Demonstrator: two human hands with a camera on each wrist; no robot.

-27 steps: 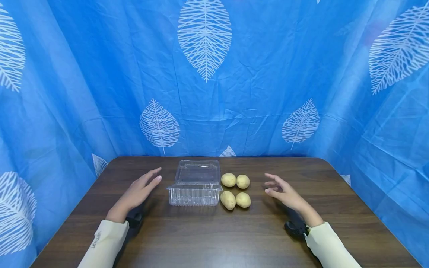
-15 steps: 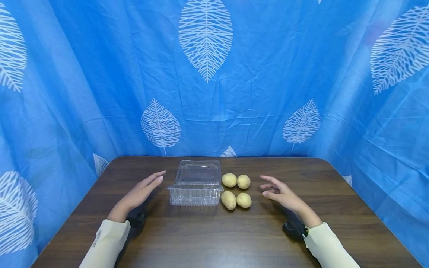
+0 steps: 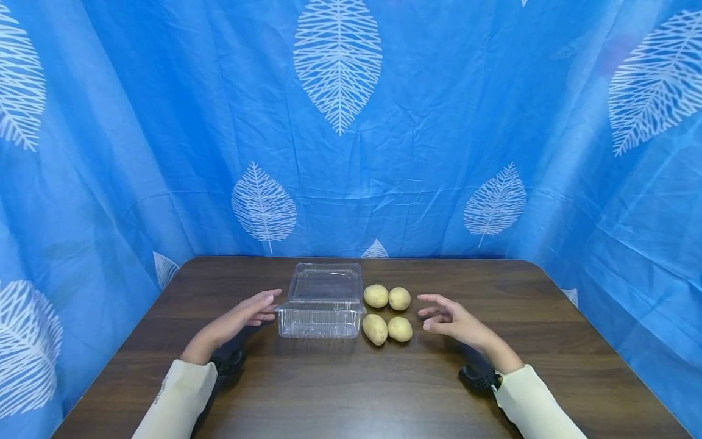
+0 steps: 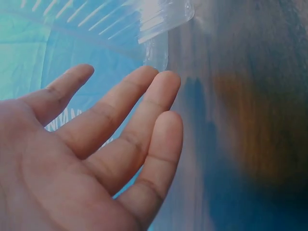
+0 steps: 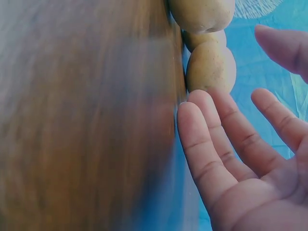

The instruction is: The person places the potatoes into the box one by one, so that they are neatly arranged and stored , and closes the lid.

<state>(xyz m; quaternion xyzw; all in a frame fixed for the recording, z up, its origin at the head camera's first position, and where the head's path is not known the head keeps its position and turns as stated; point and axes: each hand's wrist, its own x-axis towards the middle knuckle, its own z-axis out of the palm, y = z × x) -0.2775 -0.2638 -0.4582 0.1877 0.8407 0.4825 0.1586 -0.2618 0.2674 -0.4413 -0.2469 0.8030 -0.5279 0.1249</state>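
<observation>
A clear plastic clamshell box (image 3: 320, 322) stands on the table, its lid (image 3: 326, 282) tilted back behind it. Just left of the box is my left hand (image 3: 236, 320), fingers extended toward its side; the left wrist view shows the palm empty and the box's ribbed wall (image 4: 96, 19) beyond the fingertips. Several potatoes sit in two rows against the box's right side, among them a front-right potato (image 3: 400, 329) and a back-right potato (image 3: 400, 299). To their right hovers my right hand (image 3: 457, 323), fingers relaxed and holding nothing. In the right wrist view a potato (image 5: 211, 70) appears past the fingertips.
The dark wooden table (image 3: 340, 390) extends in front of and to both sides of the box and potatoes. A blue curtain (image 3: 384, 171) with white leaf prints hangs behind and at the sides. Each wrist carries a black camera mount.
My left hand has moved right, up to the box's left side, with more of its fingers now showing. My right hand has moved left, closer to the potatoes. Box and potatoes stay put.
</observation>
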